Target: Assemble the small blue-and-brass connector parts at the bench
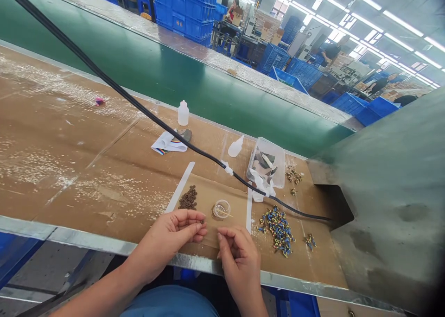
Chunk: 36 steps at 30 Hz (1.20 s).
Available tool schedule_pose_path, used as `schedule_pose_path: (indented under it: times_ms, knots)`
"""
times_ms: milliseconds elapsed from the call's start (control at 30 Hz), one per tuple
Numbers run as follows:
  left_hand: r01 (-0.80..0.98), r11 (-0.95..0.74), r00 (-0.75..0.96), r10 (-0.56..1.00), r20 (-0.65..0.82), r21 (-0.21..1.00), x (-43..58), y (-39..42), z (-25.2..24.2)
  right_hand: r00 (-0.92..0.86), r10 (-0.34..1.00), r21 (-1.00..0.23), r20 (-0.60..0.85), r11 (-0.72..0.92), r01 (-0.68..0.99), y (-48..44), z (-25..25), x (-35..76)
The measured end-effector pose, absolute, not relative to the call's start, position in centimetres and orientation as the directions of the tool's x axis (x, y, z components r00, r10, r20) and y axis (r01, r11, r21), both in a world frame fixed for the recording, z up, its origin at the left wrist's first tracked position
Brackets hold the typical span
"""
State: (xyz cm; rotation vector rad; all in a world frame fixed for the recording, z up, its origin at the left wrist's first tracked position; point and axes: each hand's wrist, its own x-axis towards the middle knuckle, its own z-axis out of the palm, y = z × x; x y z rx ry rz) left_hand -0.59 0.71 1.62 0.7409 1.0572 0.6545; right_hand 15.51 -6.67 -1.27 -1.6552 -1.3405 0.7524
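My left hand (184,229) is closed in a pinch, and a small dark brown round piece (202,221) shows between thumb and fingertips. Just to the right, my right hand (239,254) has its thumb and forefinger pressed together; anything between them is too small to make out. Beyond the hands stands a small clear cup (221,209) with a thin stick leaning in it. A pile of brown round pieces (188,198) lies past my left hand. To the right of my right hand is a heap of small blue and brass-coloured parts (278,230).
A black cable (139,104) crosses above the cardboard-covered bench. Farther back are a white bottle (183,113), a drop-shaped bottle (236,147), a folded cloth (168,142) and a clear plastic box (278,168). A green conveyor (222,90) runs behind; a metal panel (392,192) stands right.
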Motion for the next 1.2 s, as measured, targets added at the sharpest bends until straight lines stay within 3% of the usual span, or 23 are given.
schedule_pose_path:
  times_ms: [267, 400, 600, 1200]
  knots:
    - [-0.114, 0.594, 0.366, 0.77, -0.522, 0.796, -0.5, 0.8, 1.7, 0.371, 0.929, -0.915, 0.004, -0.146, 0.376, -6.5, -1.6, 16.0]
    - [-0.116, 0.581, 0.378, 0.776, -0.505, 0.805, -0.6, 0.7, 1.6, 0.464, 0.882, -0.887, 0.08, -0.149, 0.437, -5.7, -1.0, 16.8]
    - [-0.117, 0.581, 0.373, 0.778, -0.506, 0.806, -0.4, 0.7, 1.7, 0.386, 0.882, -0.749, 0.269, -0.06, 0.66, -4.5, 0.3, 17.2]
    - [-0.09, 0.562, 0.361, 0.788, -0.499, 0.822, -0.2, 0.7, 1.5, 0.298, 0.899, -0.701, 0.323, 0.016, 0.713, -4.0, 1.3, 17.1]
